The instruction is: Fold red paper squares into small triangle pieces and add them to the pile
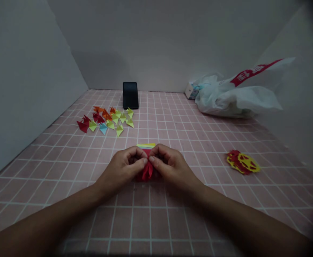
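Forearms (62, 207) slant inward, hands (123, 163) pinching creased red paper (147, 172)

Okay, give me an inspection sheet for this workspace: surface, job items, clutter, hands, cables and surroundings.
Surface: pink tabletop with a white grid pattern.
Job items: red paper between the hands; yellow-edged paper just beyond it; folded paper pieces in red, orange, yellow-green and blue, grouped far left.
Clutter: dark-screened phone at the back; plastic bag back right, with a box showing at its left end; red and yellow cut-outs at right.
Hands: left hand and right hand both pinch the red paper.
Cables: nothing seen.
Surroundings: pale walls behind and at both sides.
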Motion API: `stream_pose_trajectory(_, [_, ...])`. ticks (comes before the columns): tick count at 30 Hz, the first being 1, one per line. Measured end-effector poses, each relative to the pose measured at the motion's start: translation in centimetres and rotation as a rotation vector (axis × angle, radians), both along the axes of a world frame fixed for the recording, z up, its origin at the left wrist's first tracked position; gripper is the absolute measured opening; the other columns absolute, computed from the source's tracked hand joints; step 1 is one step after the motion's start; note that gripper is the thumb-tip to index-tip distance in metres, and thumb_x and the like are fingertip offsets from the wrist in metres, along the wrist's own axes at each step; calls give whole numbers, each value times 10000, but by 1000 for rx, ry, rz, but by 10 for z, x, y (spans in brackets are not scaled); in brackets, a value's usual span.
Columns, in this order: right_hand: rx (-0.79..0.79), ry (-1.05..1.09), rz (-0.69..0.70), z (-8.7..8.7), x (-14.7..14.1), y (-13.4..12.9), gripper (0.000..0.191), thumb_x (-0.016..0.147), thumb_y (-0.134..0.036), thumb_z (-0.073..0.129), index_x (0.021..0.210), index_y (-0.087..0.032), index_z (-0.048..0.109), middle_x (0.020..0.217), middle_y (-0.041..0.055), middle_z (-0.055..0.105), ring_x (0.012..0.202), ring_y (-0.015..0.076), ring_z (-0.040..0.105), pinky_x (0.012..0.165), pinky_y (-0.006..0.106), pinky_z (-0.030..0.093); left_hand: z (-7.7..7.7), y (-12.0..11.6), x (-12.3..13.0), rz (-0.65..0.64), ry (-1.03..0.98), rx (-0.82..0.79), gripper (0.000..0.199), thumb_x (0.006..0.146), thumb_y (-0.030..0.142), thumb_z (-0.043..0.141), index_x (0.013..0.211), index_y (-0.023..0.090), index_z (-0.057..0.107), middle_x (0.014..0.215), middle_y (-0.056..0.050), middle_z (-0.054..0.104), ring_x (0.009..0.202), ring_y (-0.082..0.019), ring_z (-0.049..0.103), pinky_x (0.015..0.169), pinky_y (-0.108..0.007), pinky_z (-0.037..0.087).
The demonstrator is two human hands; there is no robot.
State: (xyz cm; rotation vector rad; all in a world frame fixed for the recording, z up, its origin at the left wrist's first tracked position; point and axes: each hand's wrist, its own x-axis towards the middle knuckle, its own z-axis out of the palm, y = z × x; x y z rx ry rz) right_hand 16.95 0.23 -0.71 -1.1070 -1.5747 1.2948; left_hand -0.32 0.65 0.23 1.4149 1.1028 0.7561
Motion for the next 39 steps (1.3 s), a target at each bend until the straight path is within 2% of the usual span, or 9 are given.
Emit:
stream_pose_trajectory(5, [37,-29,-14,2,0,0,108,853,-206,533,749,-177,543,722,-8,543,673,127,481,624,267,393,-5,0,-2,-13,-94,-78,240,889,387,605,806,163,587,732,21,568,647,-106,519,601,-224,423])
stream_pose_trajectory(14, [35,-2,-27,-1,-2,-3,106,868,-204,539,766,-178,547,723,-7,551,668,123,485,621,267,392,-7,-2,-1,19,-214,-251,244,842,380,669,805,160,569,701,30,569,617,-92,505,586,-209,406])
stream_pose_trajectory(20, [24,11,-41,-2,-3,-4,89,872,-194,547,786,-179,563,728,-7,561,661,121,489,613,263,391,-5,-1,1,40,-212,-274,205,786,314,707,814,162,573,712,33,589,625,-87,516,586,-200,403])
stream_pose_trajectory(25, [10,35,-46,-4,-2,-4,100,879,-201,553,781,-186,559,714,-12,561,659,121,493,605,260,388,-2,-1,2,35,-187,-224,184,757,280,707,808,157,579,713,37,594,630,-85,525,593,-197,419])
stream_pose_trajectory(32, [-3,82,-59,-4,-3,-4,84,872,-214,566,794,-184,569,720,-16,548,649,119,485,594,256,387,-2,-3,4,81,-162,-16,134,775,241,693,856,166,616,765,27,607,694,-103,558,648,-220,462])
stream_pose_trajectory(39, [-34,114,-63,-5,-3,-4,102,871,-245,571,791,-183,562,731,-10,549,652,121,484,589,257,385,-2,-6,4,88,-97,71,93,804,226,672,867,170,632,782,9,626,706,-118,577,664,-243,483])
